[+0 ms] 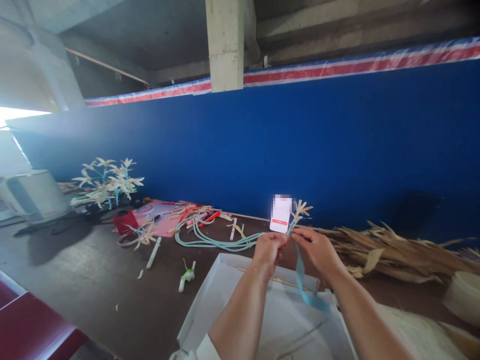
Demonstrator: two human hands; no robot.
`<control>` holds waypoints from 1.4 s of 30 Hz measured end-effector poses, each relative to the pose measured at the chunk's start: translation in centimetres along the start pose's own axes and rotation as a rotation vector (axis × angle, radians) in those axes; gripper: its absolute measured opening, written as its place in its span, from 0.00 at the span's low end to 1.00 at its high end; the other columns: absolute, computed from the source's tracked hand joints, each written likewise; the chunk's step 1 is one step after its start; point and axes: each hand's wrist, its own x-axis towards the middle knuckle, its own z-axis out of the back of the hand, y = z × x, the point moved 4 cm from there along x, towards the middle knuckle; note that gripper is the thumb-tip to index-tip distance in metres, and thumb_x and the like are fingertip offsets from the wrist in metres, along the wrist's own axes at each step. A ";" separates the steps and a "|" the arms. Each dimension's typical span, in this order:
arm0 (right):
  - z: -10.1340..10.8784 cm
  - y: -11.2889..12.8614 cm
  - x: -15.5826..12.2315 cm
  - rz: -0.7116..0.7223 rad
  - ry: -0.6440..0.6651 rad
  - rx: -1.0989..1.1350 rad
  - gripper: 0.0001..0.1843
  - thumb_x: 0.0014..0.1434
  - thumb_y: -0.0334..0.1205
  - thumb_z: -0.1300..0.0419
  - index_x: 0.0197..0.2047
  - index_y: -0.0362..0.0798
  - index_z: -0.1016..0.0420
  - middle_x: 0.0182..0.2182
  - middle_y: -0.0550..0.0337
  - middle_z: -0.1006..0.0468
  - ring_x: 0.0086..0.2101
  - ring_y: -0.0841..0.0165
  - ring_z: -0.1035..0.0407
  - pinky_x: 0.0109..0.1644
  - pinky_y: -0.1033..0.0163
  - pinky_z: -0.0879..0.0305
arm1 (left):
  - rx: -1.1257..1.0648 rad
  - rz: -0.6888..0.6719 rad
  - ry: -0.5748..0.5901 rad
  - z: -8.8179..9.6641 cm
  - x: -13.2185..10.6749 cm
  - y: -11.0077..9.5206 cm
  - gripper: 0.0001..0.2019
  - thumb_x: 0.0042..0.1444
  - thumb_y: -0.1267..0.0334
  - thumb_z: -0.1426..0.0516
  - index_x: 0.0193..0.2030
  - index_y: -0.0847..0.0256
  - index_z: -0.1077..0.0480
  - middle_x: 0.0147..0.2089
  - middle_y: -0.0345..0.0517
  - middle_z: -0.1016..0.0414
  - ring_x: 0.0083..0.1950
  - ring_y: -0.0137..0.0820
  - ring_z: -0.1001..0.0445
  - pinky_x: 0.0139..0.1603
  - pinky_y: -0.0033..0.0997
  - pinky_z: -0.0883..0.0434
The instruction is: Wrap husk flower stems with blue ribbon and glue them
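Observation:
Both of my hands are raised together above a white tray (225, 285). My left hand (269, 248) is closed in a pinch on the stem of a small straw flower (301, 209) with pale petals. My right hand (315, 247) is closed on a light blue ribbon (302, 280) that winds round the stem and hangs down in a loop to the tray. A small white card (280, 215) with a red stripe shows just behind my fingers.
Finished pale flowers (108, 181) stand at the far left beside a white box (35, 194). Teal cords (210, 241), red paper (161, 220) and strips litter the dark table. Dried husks (397, 250) lie at the right. A blue wall (300, 150) runs behind.

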 end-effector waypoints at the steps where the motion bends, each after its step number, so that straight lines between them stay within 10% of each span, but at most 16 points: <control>1: 0.0 0.0 0.0 -0.021 0.019 -0.013 0.13 0.49 0.44 0.43 0.35 0.48 0.22 0.27 0.60 0.22 0.32 0.65 0.29 0.37 0.64 0.37 | 0.040 -0.022 -0.009 0.0 0.0 -0.1 0.12 0.35 0.61 0.38 0.24 0.67 0.32 0.19 0.38 0.39 0.18 0.18 0.45 0.17 0.19 0.52; 6: -0.2 0.4 -0.4 -0.154 0.164 0.076 0.17 0.49 0.45 0.44 0.40 0.47 0.25 0.13 0.67 0.31 0.15 0.72 0.40 0.20 0.67 0.44 | 0.153 -0.096 -0.041 0.1 0.0 -0.5 0.12 0.37 0.59 0.39 0.25 0.67 0.30 0.20 0.39 0.36 0.19 0.20 0.42 0.19 0.21 0.47; 22: -0.5 1.6 -1.0 -0.222 0.176 0.517 0.10 0.47 0.42 0.40 0.33 0.48 0.25 0.27 0.60 0.22 0.28 0.68 0.29 0.38 0.63 0.35 | -0.006 -0.077 0.049 -0.4 -0.6 -1.1 0.12 0.36 0.61 0.38 0.24 0.67 0.32 0.17 0.38 0.39 0.18 0.18 0.44 0.18 0.19 0.53; 42: 0.0 1.0 -0.5 -0.220 0.009 0.193 0.14 0.44 0.51 0.40 0.24 0.48 0.26 0.24 0.59 0.23 0.27 0.65 0.30 0.27 0.66 0.38 | 0.444 -0.286 -0.001 -0.3 -0.7 -1.3 0.12 0.45 0.57 0.42 0.31 0.64 0.28 0.24 0.41 0.31 0.22 0.23 0.38 0.23 0.23 0.41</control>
